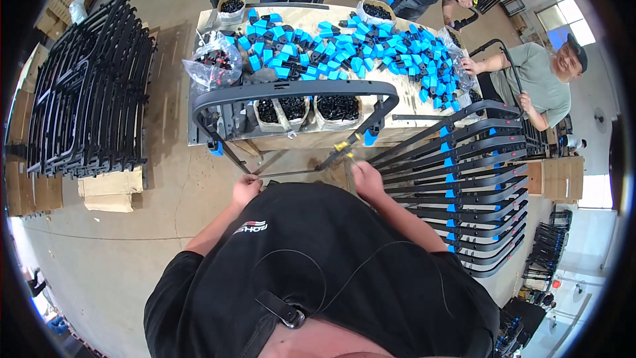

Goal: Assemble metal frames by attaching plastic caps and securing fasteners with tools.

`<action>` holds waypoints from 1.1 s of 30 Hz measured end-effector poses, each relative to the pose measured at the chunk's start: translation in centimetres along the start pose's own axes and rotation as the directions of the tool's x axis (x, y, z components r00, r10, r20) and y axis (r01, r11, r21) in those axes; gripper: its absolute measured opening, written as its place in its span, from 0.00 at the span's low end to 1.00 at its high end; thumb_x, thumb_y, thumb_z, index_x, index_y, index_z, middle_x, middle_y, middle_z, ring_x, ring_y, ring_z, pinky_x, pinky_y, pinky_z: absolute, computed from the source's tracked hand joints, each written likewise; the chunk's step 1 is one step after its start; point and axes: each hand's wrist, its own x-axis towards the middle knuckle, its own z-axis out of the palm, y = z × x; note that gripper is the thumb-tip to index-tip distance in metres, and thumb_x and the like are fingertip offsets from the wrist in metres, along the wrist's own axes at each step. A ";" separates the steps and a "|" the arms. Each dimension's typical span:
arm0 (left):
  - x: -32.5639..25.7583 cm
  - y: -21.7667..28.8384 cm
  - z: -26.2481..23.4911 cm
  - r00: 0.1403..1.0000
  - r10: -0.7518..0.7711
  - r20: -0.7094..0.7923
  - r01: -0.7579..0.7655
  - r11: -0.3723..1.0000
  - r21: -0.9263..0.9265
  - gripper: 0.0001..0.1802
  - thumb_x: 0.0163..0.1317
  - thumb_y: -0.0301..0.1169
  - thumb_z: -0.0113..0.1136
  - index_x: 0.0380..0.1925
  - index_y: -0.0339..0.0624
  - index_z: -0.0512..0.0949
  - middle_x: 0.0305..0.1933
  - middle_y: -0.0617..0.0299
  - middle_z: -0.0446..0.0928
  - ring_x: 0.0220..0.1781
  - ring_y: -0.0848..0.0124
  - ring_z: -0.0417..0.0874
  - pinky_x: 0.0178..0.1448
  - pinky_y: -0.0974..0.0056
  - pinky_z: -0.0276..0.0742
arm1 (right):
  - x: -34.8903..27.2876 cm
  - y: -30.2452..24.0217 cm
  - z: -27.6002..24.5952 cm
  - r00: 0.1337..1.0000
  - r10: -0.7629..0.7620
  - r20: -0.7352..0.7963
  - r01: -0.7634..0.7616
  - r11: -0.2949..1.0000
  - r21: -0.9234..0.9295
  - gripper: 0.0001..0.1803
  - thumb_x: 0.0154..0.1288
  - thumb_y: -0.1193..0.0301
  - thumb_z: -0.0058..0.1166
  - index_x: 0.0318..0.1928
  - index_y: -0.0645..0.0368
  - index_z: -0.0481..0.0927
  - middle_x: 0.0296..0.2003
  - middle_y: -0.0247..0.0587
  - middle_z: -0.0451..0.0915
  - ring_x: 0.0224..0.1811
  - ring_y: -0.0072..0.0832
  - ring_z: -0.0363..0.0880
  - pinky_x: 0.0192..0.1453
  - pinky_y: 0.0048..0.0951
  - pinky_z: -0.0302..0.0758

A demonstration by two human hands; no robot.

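A black U-shaped tube frame (298, 89) stands in front of me, its curved top over the table's near edge. Blue plastic pieces (370, 137) sit on both its sides. My left hand (247, 189) is closed at the lower end of the frame's left leg, fingers curled around it. Close to the right leg, my right hand (368, 182) is closed on a yellow-and-black tool (344, 148). The tool's upper part lies against the leg; its exact kind is too small to tell.
Blue-and-black plastic parts (344, 46) cover the table (391, 99), beside tubs of black parts (338, 111) and a wrench (285, 119). Similar frames (457, 185) stand at right; more are stacked (89, 93) at left. Other people (540, 79) work around the table.
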 end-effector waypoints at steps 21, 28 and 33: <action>1.2 1.5 -8.7 0.797 0.433 -0.422 -0.487 0.873 -0.024 0.24 0.63 0.36 0.69 0.53 0.31 0.74 0.39 0.59 0.80 0.37 0.73 0.80 0.45 0.66 0.79 | 5.1 5.0 5.6 0.927 0.220 -0.305 -0.180 0.972 0.154 0.25 0.61 0.55 0.66 0.48 0.64 0.80 0.40 0.53 0.85 0.42 0.48 0.84 0.47 0.43 0.78; 6.1 5.3 -10.4 0.816 0.419 -0.399 -0.221 0.863 0.454 0.23 0.66 0.43 0.65 0.50 0.34 0.76 0.30 0.57 0.81 0.33 0.71 0.83 0.40 0.64 0.79 | 11.5 3.3 -0.3 0.935 0.301 -0.189 -0.285 0.952 0.109 0.28 0.56 0.53 0.70 0.46 0.65 0.81 0.35 0.50 0.85 0.41 0.41 0.85 0.47 0.40 0.78; 2.8 10.7 -8.7 0.832 0.424 -0.359 -0.343 0.900 0.269 0.23 0.64 0.41 0.65 0.50 0.34 0.77 0.39 0.46 0.84 0.41 0.54 0.86 0.49 0.52 0.79 | 11.4 2.8 -2.7 0.905 0.412 -0.105 -0.424 0.892 -0.154 0.29 0.61 0.50 0.59 0.46 0.65 0.85 0.43 0.66 0.84 0.52 0.56 0.83 0.57 0.48 0.79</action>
